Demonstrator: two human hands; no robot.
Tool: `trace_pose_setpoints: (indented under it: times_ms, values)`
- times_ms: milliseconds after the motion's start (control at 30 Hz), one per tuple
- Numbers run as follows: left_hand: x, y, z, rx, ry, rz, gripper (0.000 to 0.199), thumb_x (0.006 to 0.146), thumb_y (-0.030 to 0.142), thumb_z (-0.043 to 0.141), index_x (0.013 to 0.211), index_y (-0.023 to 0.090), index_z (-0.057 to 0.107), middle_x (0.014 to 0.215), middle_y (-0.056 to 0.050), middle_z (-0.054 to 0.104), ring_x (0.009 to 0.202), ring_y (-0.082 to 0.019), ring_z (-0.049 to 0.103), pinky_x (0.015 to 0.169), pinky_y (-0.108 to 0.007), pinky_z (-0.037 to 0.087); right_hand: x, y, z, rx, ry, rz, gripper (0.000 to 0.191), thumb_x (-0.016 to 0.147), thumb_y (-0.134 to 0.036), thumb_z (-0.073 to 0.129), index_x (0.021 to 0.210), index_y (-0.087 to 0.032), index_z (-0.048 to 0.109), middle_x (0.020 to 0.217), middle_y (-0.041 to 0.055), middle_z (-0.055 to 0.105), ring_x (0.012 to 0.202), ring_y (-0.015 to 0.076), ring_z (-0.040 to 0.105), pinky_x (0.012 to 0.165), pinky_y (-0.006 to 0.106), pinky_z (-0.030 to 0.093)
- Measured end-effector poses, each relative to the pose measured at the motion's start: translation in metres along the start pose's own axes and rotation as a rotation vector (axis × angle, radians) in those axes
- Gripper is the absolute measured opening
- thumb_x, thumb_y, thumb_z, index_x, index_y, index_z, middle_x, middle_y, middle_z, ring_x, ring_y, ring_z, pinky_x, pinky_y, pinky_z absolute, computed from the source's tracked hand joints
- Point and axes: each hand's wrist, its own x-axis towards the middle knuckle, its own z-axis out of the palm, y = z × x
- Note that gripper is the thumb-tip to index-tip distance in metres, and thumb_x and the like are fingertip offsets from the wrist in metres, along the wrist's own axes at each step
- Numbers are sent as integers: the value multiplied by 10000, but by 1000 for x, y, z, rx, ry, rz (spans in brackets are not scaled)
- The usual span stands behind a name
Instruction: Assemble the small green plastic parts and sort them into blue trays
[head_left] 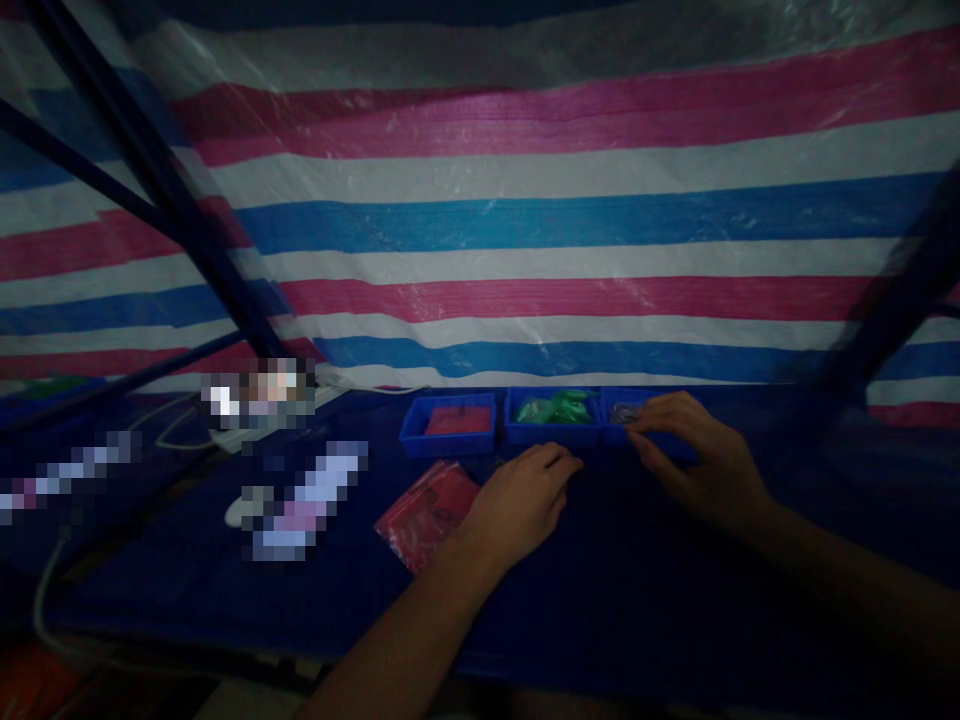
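My left hand (525,500) is low over the blue table, fingers bent and close together, pointing right. What they hold, if anything, is hidden beneath them. Partly behind its wrist lies a red clear-plastic packet (426,512). My right hand (697,455) reaches to the right blue tray (615,434), its thumb and fingers apart at the rim. Small clear or shiny pieces (624,411) show beside the fingertips, too dim to name. The middle blue tray (555,432) holds green plastic packets (562,408). In the left blue tray (448,443) there are red packets (459,419).
Left on the table (622,600) are a blurred pale strip (311,505), a white rounded object (240,510) and a white power strip (247,430) with cables. A striped plastic sheet (562,220) hangs behind. Blue metal posts (202,265) frame the sides.
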Motion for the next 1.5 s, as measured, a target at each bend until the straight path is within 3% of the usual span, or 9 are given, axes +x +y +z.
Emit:
trace_pose_setpoints:
  times_ms: [200,333,433,633,867,1033,1167,1267,1500]
  values:
    - [3,12,-8,-93,143,47,455,993,121,509,1435,230,518,1430,-81,566,1295,-213,588,1133,-361,510,-8,-5,7,177,-168,102,208,941,-307,677,1146,-305,712,1117,78,754,1056,294,716,952,483,581]
    - [3,22,-11,-106,215,108,572,991,135,546,1528,257,394,1543,-85,466,1431,-213,477,1199,-358,462,-13,-12,20,579,-326,353,357,938,-396,708,1275,-298,642,1236,75,743,1058,260,747,962,441,612]
    - [3,27,-10,-101,215,169,623,1000,141,540,1568,278,325,1579,-93,430,1471,-222,437,1219,-382,447,-14,-16,26,812,-365,517,315,915,-423,743,1178,-263,675,1189,74,766,1061,252,751,988,438,603]
    - [4,26,-6,-36,239,101,567,1017,284,574,1542,231,365,1546,-117,477,1434,-260,485,1197,-431,467,-11,-9,26,814,-292,634,295,845,-428,822,1024,-219,715,1030,65,775,942,227,750,895,380,612]
    - [5,18,-1,55,210,32,397,1066,256,472,1459,199,467,1217,-91,711,1080,-231,694,987,-419,592,-8,-8,24,755,-264,622,281,820,-428,839,964,-208,740,963,58,766,872,202,731,864,356,593]
    - [5,19,-1,7,226,13,414,1053,227,486,1466,211,460,1212,-87,708,1081,-223,694,980,-412,594,-9,-5,26,782,-263,651,284,806,-406,856,973,-212,732,990,53,766,922,203,732,888,351,584]
    - [5,20,-5,-9,330,48,386,1035,206,505,1421,191,509,1338,-122,634,1242,-246,617,1075,-436,542,-10,0,26,789,-223,712,290,807,-394,858,977,-208,714,921,32,759,785,162,721,783,310,590]
    - [5,21,-6,-10,337,90,299,1031,228,522,1317,183,594,1309,-113,636,1230,-248,609,1082,-440,531,-10,1,27,818,-198,745,296,811,-392,856,983,-207,700,866,22,760,745,160,728,744,298,591]
    - [3,16,3,-50,298,75,332,985,282,627,1298,169,616,1247,-95,688,1158,-241,649,1020,-415,574,-8,-13,23,879,-289,713,285,812,-393,859,1011,-217,756,1035,64,796,967,221,759,922,357,588]
